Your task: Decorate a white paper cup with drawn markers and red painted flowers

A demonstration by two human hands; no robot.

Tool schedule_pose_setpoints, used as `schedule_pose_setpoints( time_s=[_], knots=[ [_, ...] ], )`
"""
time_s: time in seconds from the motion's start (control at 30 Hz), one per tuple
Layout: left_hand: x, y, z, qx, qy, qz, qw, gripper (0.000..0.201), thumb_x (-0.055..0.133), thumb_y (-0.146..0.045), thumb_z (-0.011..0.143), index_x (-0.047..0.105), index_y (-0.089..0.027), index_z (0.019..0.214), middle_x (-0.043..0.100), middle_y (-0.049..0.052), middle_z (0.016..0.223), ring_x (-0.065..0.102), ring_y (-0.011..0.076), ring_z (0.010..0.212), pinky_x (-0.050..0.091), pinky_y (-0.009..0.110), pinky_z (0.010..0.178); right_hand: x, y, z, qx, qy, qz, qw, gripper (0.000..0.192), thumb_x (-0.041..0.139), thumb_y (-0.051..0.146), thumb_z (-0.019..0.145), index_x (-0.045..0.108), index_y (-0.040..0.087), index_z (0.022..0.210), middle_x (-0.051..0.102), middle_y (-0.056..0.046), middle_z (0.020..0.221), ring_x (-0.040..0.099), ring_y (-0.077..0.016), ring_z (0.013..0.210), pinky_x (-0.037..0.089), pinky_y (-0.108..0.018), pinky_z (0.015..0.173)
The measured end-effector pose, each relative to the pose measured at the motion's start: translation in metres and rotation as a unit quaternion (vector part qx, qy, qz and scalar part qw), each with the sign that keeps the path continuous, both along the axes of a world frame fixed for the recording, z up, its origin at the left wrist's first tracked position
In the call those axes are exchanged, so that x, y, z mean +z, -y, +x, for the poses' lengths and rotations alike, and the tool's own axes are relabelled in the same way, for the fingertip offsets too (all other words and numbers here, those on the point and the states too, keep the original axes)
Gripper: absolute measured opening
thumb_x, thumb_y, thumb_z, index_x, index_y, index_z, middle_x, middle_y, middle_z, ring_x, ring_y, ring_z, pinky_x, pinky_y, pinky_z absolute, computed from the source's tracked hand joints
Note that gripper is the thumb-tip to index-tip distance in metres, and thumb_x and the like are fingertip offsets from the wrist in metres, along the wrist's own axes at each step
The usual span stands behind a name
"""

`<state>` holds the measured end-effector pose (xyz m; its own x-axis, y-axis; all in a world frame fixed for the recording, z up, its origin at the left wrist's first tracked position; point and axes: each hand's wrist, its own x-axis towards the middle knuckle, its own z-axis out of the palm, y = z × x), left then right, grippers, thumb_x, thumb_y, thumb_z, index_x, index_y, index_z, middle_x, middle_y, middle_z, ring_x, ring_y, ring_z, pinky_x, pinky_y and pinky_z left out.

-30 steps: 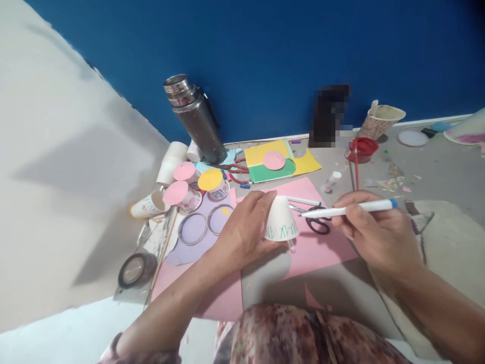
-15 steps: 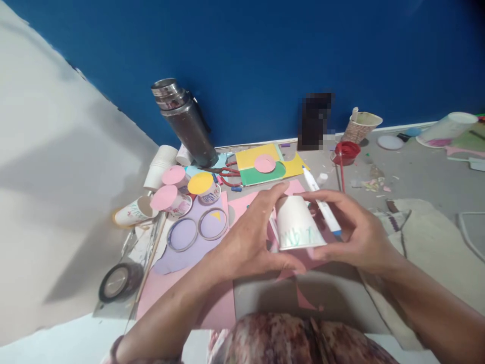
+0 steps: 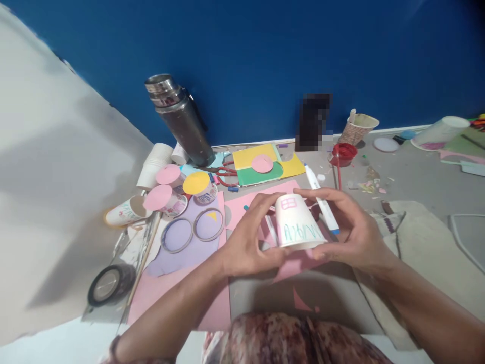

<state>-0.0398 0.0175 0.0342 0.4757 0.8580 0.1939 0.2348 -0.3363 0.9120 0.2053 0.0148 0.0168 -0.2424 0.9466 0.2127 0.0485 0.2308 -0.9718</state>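
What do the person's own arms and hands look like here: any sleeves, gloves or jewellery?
Both forearms are bare to the frame edge. The left hand and right hand are ungloved, no rings visible. A band or sleeve edge shows near the left elbow; too cropped to tell which.

Deep blue wall (image 3: 265,45) behind, white skirting strip (image 3: 401,127) at base; pale white wall (image 3: 49,192) on left; grey floor (image 3: 413,177), dim even light.
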Motion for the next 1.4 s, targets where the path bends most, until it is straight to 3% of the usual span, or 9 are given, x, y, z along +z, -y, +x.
schedule_pose_setpoints(
  time_s=[0.1,0.3,0.4,0.5,0.6,0.7,0.77,0.97,1.4],
  knots=[
    [0.006,-0.001,-0.007,-0.018,-0.094,0.047,0.994,0.083,0.081,-0.033,0.075,0.051,-0.026,0.152,0.062,0.014,0.135,0.057,0.0366,0.129,0.053,0.058,0.111,0.001,0.001,0.002,0.026,0.052,0.013,0.998,0.085,0.104,0.039,0.062,0.068,0.032,0.139,0.071,-0.01,0.146,0.068,-0.0319,0.133,0.061,-0.042,0.107],
    [0.004,0.003,-0.007,0.006,-0.041,0.001,0.999,0.097,0.088,-0.048,0.078,0.041,-0.03,0.161,0.051,0.015,0.159,0.052,0.0378,0.145,0.049,0.057,0.118,0.001,-0.003,0.0,0.022,-0.003,-0.027,0.999,0.072,0.102,0.041,0.066,0.071,0.028,0.129,0.076,-0.01,0.135,0.075,-0.0277,0.117,0.065,-0.034,0.091],
    [0.005,0.002,-0.004,0.008,-0.015,-0.043,0.999,0.084,0.089,-0.045,0.078,0.051,-0.027,0.151,0.059,0.014,0.151,0.061,0.0346,0.134,0.056,0.052,0.11,0.001,-0.006,0.002,0.014,-0.01,-0.023,1.0,0.081,0.103,0.042,0.064,0.067,0.03,0.135,0.076,-0.01,0.137,0.074,-0.0282,0.121,0.065,-0.036,0.094],
    [0.004,-0.001,-0.002,0.06,-0.031,-0.024,0.997,0.075,0.09,-0.04,0.075,0.056,-0.025,0.14,0.065,0.013,0.141,0.065,0.0327,0.126,0.059,0.049,0.103,0.002,-0.004,0.006,-0.008,-0.012,0.01,1.0,0.094,0.104,0.044,0.063,0.061,0.031,0.146,0.074,-0.012,0.141,0.07,-0.0323,0.131,0.064,-0.044,0.102],
    [-0.002,-0.005,-0.002,0.122,-0.067,0.039,0.989,0.071,0.085,-0.029,0.075,0.055,-0.027,0.139,0.062,0.013,0.144,0.062,0.0329,0.13,0.058,0.048,0.102,0.007,0.003,0.01,-0.079,0.012,0.066,0.995,0.073,0.097,0.037,0.076,0.065,0.034,0.142,0.079,-0.009,0.132,0.074,-0.0319,0.121,0.063,-0.048,0.1],
    [-0.01,-0.009,-0.004,0.12,-0.087,0.07,0.986,0.071,0.077,-0.019,0.075,0.052,-0.026,0.141,0.062,0.013,0.143,0.062,0.0313,0.13,0.059,0.046,0.101,0.01,0.011,0.013,-0.154,0.04,0.11,0.981,0.029,0.078,0.033,0.096,0.077,0.036,0.125,0.083,-0.003,0.092,0.077,-0.0253,0.081,0.065,-0.044,0.077],
    [-0.011,-0.01,-0.005,0.118,-0.1,0.079,0.985,0.07,0.075,-0.019,0.076,0.052,-0.025,0.141,0.062,0.014,0.143,0.062,0.0312,0.13,0.058,0.047,0.102,0.01,0.015,0.014,-0.136,0.034,0.142,0.98,0.021,0.069,0.037,0.101,0.082,0.035,0.118,0.078,-0.003,0.078,0.073,-0.0248,0.07,0.061,-0.044,0.067],
    [-0.005,-0.011,-0.004,0.13,-0.137,0.086,0.978,0.07,0.074,-0.019,0.076,0.051,-0.025,0.142,0.063,0.013,0.141,0.061,0.0321,0.127,0.055,0.049,0.106,0.007,0.019,0.012,-0.052,0.117,0.234,0.964,0.03,0.076,0.029,0.095,0.078,0.036,0.124,0.083,-0.003,0.091,0.075,-0.0284,0.078,0.06,-0.046,0.071],
    [-0.003,-0.008,-0.004,0.107,-0.16,0.088,0.977,0.069,0.077,-0.022,0.079,0.05,-0.025,0.143,0.062,0.012,0.139,0.06,0.0327,0.126,0.056,0.049,0.104,0.002,0.017,0.012,-0.022,0.131,0.23,0.964,0.03,0.07,0.016,0.095,0.075,0.029,0.122,0.079,-0.004,0.094,0.075,-0.0236,0.087,0.059,-0.039,0.077]
  ],
)
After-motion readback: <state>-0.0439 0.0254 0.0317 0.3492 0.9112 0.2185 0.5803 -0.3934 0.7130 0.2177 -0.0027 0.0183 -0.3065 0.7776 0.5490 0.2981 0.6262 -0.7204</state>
